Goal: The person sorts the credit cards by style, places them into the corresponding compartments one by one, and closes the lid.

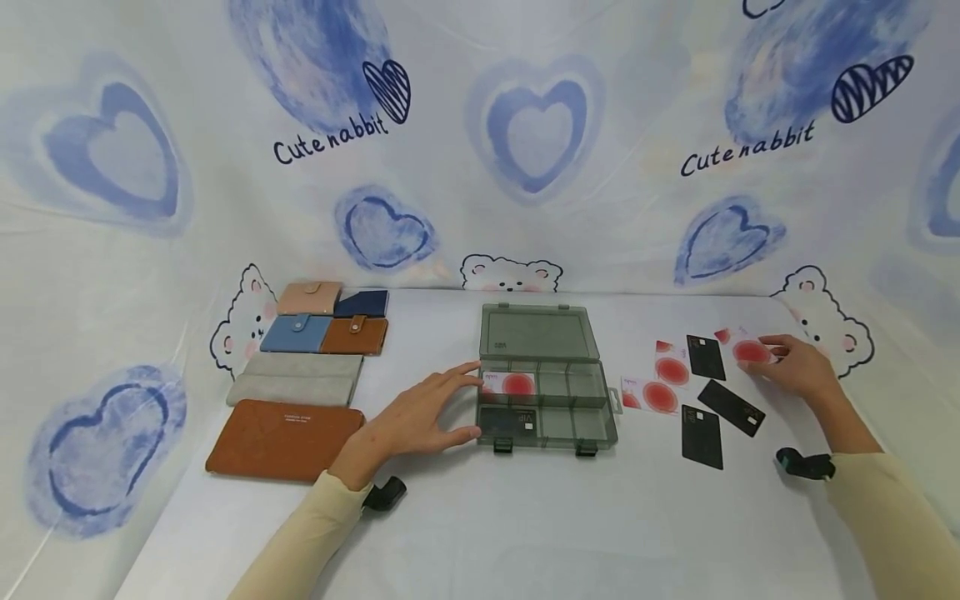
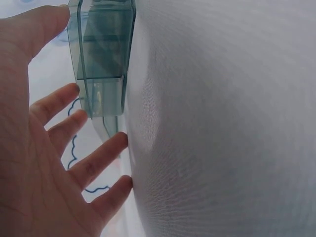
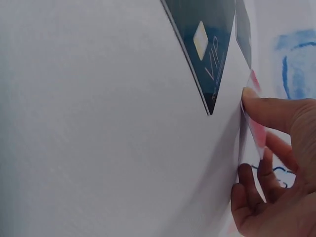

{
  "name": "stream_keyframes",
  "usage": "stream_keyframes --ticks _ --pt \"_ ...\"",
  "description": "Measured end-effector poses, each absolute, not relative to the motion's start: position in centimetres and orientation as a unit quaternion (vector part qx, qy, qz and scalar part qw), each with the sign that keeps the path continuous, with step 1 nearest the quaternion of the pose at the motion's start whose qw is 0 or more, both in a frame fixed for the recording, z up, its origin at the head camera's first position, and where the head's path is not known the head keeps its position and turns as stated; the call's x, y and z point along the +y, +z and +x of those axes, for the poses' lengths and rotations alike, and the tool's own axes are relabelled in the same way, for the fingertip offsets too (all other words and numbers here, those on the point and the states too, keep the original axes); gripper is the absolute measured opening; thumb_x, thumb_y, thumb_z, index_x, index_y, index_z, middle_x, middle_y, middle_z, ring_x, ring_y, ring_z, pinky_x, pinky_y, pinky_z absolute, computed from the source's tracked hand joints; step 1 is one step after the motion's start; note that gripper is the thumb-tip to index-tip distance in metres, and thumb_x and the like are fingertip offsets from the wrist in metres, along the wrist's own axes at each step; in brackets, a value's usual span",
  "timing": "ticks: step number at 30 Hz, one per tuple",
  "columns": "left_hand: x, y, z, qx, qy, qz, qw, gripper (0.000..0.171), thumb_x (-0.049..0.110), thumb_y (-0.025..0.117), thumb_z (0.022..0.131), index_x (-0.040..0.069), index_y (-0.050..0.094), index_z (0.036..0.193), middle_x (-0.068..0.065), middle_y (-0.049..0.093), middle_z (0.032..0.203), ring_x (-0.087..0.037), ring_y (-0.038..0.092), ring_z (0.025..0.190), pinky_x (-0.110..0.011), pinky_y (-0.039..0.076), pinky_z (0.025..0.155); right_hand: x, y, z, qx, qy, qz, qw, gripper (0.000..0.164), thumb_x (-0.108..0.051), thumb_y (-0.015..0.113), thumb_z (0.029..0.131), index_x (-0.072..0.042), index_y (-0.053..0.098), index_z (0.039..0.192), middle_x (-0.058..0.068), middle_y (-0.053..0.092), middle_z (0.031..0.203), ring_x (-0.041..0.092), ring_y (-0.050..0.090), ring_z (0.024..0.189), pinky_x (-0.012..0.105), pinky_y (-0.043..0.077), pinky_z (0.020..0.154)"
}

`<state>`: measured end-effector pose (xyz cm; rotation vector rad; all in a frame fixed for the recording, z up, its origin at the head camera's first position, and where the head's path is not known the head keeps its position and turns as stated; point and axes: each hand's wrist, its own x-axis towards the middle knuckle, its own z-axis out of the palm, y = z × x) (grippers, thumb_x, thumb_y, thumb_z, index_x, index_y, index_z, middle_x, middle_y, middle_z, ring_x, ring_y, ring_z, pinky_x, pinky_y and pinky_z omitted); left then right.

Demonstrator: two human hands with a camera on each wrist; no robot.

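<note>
My left hand [image 1: 423,412] rests its spread, fairly straight fingers against the left side of a green see-through compartment box [image 1: 557,442], whose lid lies open behind it. A white card with a red circle [image 1: 517,383] lies in the box's rear left compartment, and a black VIP card [image 1: 504,422] in the front left one. At the right, my right hand [image 1: 798,365] pinches another white card with a red circle [image 1: 750,351] between thumb and fingers. In the right wrist view this card [image 3: 256,129] stands tilted, its edge near the table.
Loose red-circle cards [image 1: 651,395] and black cards [image 1: 702,437] lie between the box and my right hand. On the left are a brown wallet [image 1: 285,442], a grey wallet [image 1: 300,377] and several small wallets [image 1: 297,333]. A patterned cloth [image 1: 600,233] hangs behind the table.
</note>
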<state>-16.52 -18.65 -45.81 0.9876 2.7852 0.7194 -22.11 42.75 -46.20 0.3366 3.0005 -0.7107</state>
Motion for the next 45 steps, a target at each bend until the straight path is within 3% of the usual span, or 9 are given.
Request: stream_keyframes --ticks 4,11,18,24,29,33,37,40,45 --pt "-18.6 -45.8 -16.5 0.915 0.237 0.324 0.051 0.071 0.072 0.056 0.090 0.032 0.047 0.149 0.014 0.021 0.167 -0.020 0.037 0.145 -0.055 0.041 0.108 42.6 -46.4 -21.9 0.969 -0.233 0.080 -0.007 0.070 -0.033 0.072 0.093 0.011 0.043 0.140 0.044 0.048 0.126 0.059 0.049 0.109 0.068 0.047 0.085" --pt "-18.6 -45.9 -16.3 0.914 0.237 0.324 0.054 0.071 0.071 0.057 0.090 0.032 0.047 0.149 0.013 0.021 0.167 -0.020 0.038 0.145 -0.056 0.041 0.108 41.4 -46.1 -21.2 0.973 -0.210 0.082 -0.052 0.054 -0.023 0.063 0.099 0.004 0.047 0.143 0.037 0.058 0.106 0.047 0.055 0.087 0.048 0.053 0.064" --pt "-18.6 -45.9 -16.3 0.915 0.232 0.326 0.051 0.071 0.072 0.056 0.090 0.031 0.047 0.148 0.013 0.021 0.167 -0.021 0.039 0.144 -0.055 0.042 0.108 38.3 -44.6 -20.9 0.961 -0.227 0.085 -0.131 0.046 -0.021 0.057 0.103 -0.003 0.052 0.144 0.034 0.059 0.111 0.049 0.055 0.096 0.028 0.044 0.054" --pt "-18.6 -45.7 -16.3 0.914 0.233 0.329 0.046 0.070 0.068 0.060 0.091 0.029 0.048 0.148 0.009 0.024 0.166 -0.023 0.040 0.143 -0.056 0.042 0.107 33.3 -42.2 -20.1 0.950 -0.248 0.002 -0.189 0.039 -0.015 0.062 0.099 -0.005 0.062 0.136 0.027 0.065 0.097 0.044 0.058 0.091 0.026 0.044 0.055" --pt "-18.6 -45.7 -16.3 0.914 0.228 0.335 0.031 0.069 0.067 0.060 0.091 0.028 0.049 0.147 0.008 0.026 0.166 -0.024 0.042 0.142 -0.056 0.043 0.106 29.1 -41.4 -19.4 0.943 -0.271 -0.052 -0.188 0.038 -0.012 0.067 0.097 -0.008 0.063 0.134 0.020 0.066 0.090 0.041 0.063 0.086 0.024 0.049 0.059" --pt "-18.5 -45.8 -16.3 0.912 0.229 0.340 0.022 0.069 0.067 0.060 0.091 0.027 0.049 0.146 0.007 0.027 0.165 -0.025 0.044 0.140 -0.055 0.045 0.104 25.8 -41.1 -19.0 0.938 -0.293 -0.082 -0.169 0.039 -0.013 0.068 0.097 -0.012 0.062 0.136 0.013 0.065 0.089 0.037 0.068 0.089 0.040 0.059 0.070" --pt "-18.6 -45.7 -16.4 0.912 0.229 0.341 0.023 0.067 0.067 0.061 0.090 0.029 0.051 0.145 0.008 0.026 0.166 -0.024 0.044 0.141 -0.053 0.045 0.104 22.9 -41.0 -18.6 0.924 -0.325 -0.128 -0.154 0.037 -0.012 0.069 0.097 -0.014 0.063 0.134 0.009 0.064 0.085 0.039 0.071 0.093 0.057 0.057 0.080" --pt "-18.5 -45.6 -16.3 0.910 0.229 0.344 0.021 0.064 0.066 0.060 0.091 0.030 0.053 0.144 0.008 0.025 0.166 -0.023 0.043 0.141 -0.053 0.045 0.105 21.1 -41.0 -18.3 0.916 -0.342 -0.154 -0.141 0.035 -0.012 0.069 0.097 -0.015 0.064 0.132 0.006 0.063 0.083 0.037 0.072 0.091 0.055 0.058 0.079" --pt "-18.5 -45.5 -16.3 0.909 0.229 0.347 0.016 0.063 0.066 0.059 0.092 0.029 0.053 0.143 0.007 0.027 0.165 -0.023 0.043 0.141 -0.054 0.046 0.104 18.4 -41.3 -17.9 0.910 -0.355 -0.180 -0.116 0.034 -0.012 0.070 0.096 -0.019 0.066 0.129 0.002 0.063 0.081 0.026 0.074 0.085 0.037 0.059 0.065"
